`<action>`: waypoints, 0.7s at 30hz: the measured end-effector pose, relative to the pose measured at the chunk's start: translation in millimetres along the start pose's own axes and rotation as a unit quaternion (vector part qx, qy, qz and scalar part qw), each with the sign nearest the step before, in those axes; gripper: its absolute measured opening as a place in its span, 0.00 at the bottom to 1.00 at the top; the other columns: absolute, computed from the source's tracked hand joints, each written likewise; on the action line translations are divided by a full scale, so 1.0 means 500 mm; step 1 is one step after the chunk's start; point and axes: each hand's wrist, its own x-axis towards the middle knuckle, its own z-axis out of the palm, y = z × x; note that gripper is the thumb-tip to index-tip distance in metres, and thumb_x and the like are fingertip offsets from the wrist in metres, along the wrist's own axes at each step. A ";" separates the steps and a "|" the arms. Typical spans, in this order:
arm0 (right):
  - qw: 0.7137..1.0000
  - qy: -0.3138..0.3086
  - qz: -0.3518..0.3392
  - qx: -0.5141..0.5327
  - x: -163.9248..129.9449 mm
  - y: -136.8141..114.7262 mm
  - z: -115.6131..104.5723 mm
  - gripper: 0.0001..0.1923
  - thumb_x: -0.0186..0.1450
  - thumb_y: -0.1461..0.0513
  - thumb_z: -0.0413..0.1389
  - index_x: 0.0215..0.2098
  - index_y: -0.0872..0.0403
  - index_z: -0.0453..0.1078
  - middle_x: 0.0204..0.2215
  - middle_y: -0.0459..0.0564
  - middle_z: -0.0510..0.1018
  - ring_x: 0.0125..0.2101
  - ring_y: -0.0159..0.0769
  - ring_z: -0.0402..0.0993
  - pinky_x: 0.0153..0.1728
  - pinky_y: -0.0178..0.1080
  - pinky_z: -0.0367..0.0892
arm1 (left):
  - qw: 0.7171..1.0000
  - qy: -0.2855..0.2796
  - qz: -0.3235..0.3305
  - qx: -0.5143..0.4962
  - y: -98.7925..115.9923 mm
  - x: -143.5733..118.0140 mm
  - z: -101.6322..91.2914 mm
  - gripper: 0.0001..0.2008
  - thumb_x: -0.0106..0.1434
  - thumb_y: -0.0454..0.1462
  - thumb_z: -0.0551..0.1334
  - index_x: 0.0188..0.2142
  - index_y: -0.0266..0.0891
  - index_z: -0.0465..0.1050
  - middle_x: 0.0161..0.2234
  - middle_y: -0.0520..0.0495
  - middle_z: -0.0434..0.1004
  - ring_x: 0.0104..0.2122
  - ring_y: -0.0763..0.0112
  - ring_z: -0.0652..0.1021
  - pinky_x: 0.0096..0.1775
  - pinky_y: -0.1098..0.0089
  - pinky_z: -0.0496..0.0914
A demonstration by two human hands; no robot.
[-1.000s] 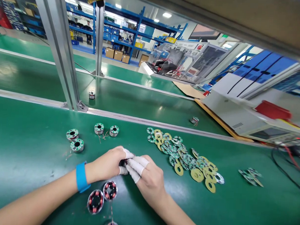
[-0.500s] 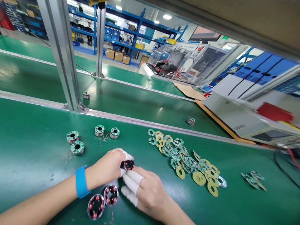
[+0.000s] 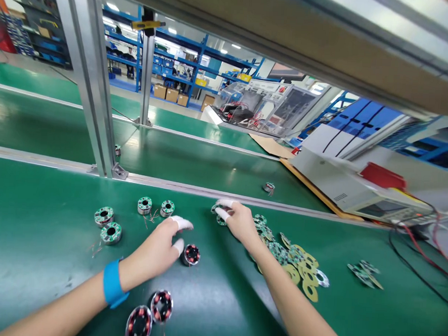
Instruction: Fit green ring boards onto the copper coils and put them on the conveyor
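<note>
My left hand (image 3: 157,247), in white finger cots and with a blue wristband, is open, its thumb and fingers apart. Just right of its thumb a motor stator (image 3: 191,255) with copper windings stands on the green bench. Farther right, my right hand (image 3: 240,222) has its thumb and forefinger closed on a ring-shaped circuit board (image 3: 214,207) at the left end of the pile. A second round board (image 3: 220,221) lies right beneath the thumb. Two larger stators, one of them here (image 3: 162,306), lie near the front.
Several stators topped with green boards (image 3: 111,233) stand at the left. A pile of round boards (image 3: 278,252) extends beneath and beyond my right forearm, with a smaller cluster (image 3: 366,274) farther right. A metal post (image 3: 88,83) and rail (image 3: 193,189) border the bench. Cables (image 3: 421,246) hang at the right.
My right hand has left the stator and moved up and right to the circuit boards. My left hand has let go of the stator, which now stands on the bench. The view has shifted slightly.
</note>
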 end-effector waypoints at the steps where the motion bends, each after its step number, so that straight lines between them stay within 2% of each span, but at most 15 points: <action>1: 0.999 -0.019 -0.011 0.028 -0.021 -0.015 0.001 0.11 0.57 0.63 0.57 0.37 0.54 0.76 0.32 0.50 0.80 0.33 0.40 0.76 0.37 0.41 0.71 | 1.000 0.031 0.001 -0.003 0.007 0.005 -0.004 0.15 0.57 0.29 0.56 0.44 0.36 0.70 0.44 0.43 0.73 0.45 0.64 0.71 0.48 0.63 0.66; 3: 0.993 -0.052 -0.030 0.102 -0.062 -0.050 0.002 0.12 0.57 0.61 0.58 0.39 0.54 0.75 0.31 0.49 0.81 0.30 0.37 0.76 0.33 0.38 0.73 | 0.998 0.055 0.012 -0.010 0.019 0.014 -0.010 0.08 0.61 0.36 0.56 0.37 0.37 0.72 0.38 0.45 0.75 0.40 0.64 0.72 0.45 0.63 0.66; 5: 0.973 -0.076 -0.037 0.214 -0.097 -0.085 0.003 0.12 0.56 0.59 0.58 0.38 0.54 0.75 0.30 0.49 0.80 0.28 0.37 0.76 0.30 0.37 0.73 | 0.999 0.035 0.016 -0.028 0.027 0.020 -0.011 0.10 0.62 0.38 0.54 0.29 0.38 0.72 0.31 0.49 0.74 0.34 0.67 0.72 0.40 0.67 0.66; 7: 0.961 -0.082 -0.043 0.260 -0.123 -0.111 0.003 0.13 0.55 0.58 0.59 0.39 0.54 0.75 0.29 0.49 0.80 0.25 0.35 0.74 0.27 0.37 0.72 | 0.998 0.011 0.001 -0.057 0.028 0.021 -0.007 0.13 0.62 0.37 0.53 0.23 0.37 0.69 0.26 0.51 0.72 0.29 0.70 0.71 0.34 0.70 0.64; 11: 0.983 -0.005 -0.095 0.160 -0.155 -0.116 0.002 0.17 0.53 0.58 0.62 0.41 0.53 0.75 0.32 0.52 0.78 0.27 0.37 0.73 0.25 0.37 0.71 | 0.997 0.007 -0.032 -0.074 0.025 0.016 0.008 0.15 0.62 0.37 0.52 0.20 0.37 0.66 0.22 0.52 0.68 0.26 0.72 0.69 0.29 0.72 0.62; 13: 0.988 0.035 -0.104 0.107 -0.162 -0.101 0.000 0.16 0.54 0.58 0.61 0.40 0.53 0.75 0.32 0.54 0.78 0.29 0.39 0.72 0.25 0.38 0.71 | 1.000 0.011 -0.016 -0.014 0.025 0.011 0.014 0.13 0.61 0.41 0.55 0.25 0.37 0.70 0.26 0.50 0.70 0.29 0.69 0.69 0.33 0.70 0.63; 14: 0.990 0.036 -0.096 0.098 -0.165 -0.092 -0.001 0.15 0.55 0.58 0.60 0.40 0.53 0.75 0.32 0.54 0.78 0.29 0.39 0.72 0.25 0.38 0.71 | 0.999 0.008 -0.003 0.036 0.025 0.008 0.017 0.12 0.59 0.44 0.59 0.28 0.37 0.72 0.29 0.49 0.71 0.32 0.66 0.70 0.36 0.68 0.64; 16: 0.991 -0.001 -0.065 0.117 -0.167 -0.079 -0.002 0.15 0.56 0.58 0.58 0.41 0.54 0.75 0.32 0.53 0.78 0.27 0.37 0.72 0.25 0.37 0.71 | 0.989 -0.008 0.017 0.145 0.022 0.001 0.021 0.20 0.49 0.50 0.67 0.34 0.38 0.74 0.34 0.46 0.72 0.37 0.60 0.69 0.39 0.63 0.63; 18: 0.983 -0.062 -0.050 0.166 -0.167 -0.073 -0.001 0.15 0.57 0.59 0.57 0.42 0.55 0.74 0.34 0.53 0.77 0.28 0.35 0.73 0.26 0.36 0.72 | 0.975 -0.034 0.020 0.220 0.016 -0.003 0.024 0.24 0.42 0.52 0.70 0.33 0.38 0.74 0.34 0.45 0.71 0.37 0.58 0.68 0.38 0.62 0.63; 21: 0.971 -0.114 -0.097 0.184 -0.171 -0.078 0.009 0.16 0.58 0.60 0.57 0.44 0.54 0.72 0.39 0.53 0.76 0.35 0.37 0.73 0.32 0.38 0.73 | 0.964 -0.046 0.030 0.259 0.006 -0.007 0.030 0.21 0.47 0.53 0.68 0.31 0.38 0.73 0.32 0.46 0.70 0.36 0.60 0.68 0.36 0.63 0.63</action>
